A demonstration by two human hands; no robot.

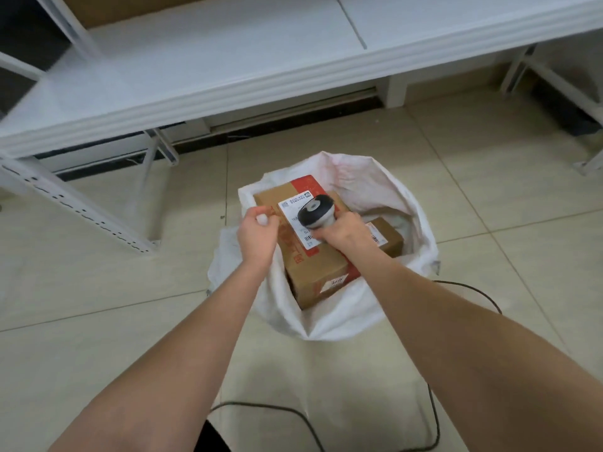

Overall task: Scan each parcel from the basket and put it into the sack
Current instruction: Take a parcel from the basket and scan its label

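looking down through the head camera, i find the large parcel point(313, 265) already sitting in the open mouth of the white sack point(365, 181). the sack stands on the tiled floor point(130, 321) with its rim slumped wide.

the right hand point(339, 231) is wrapped round the handle of the scanner point(315, 212). the scanner's head points down at the white shipping label point(290, 216) on the parcel's top face, touching it or just above. i judge the label is kept face up so that it can be read where the box lies.

the left hand point(257, 228) is at the parcel's left edge with its fingers curled. i cannot tell whether they pinch cardboard, sack cloth or nothing, though steadying the box seems the likely purpose.

inside the sack a smaller parcel point(386, 238) lies lower, to the right of the large one, with its own barcode label up. a black cable point(463, 284) trails across the floor. the basket is out of view.
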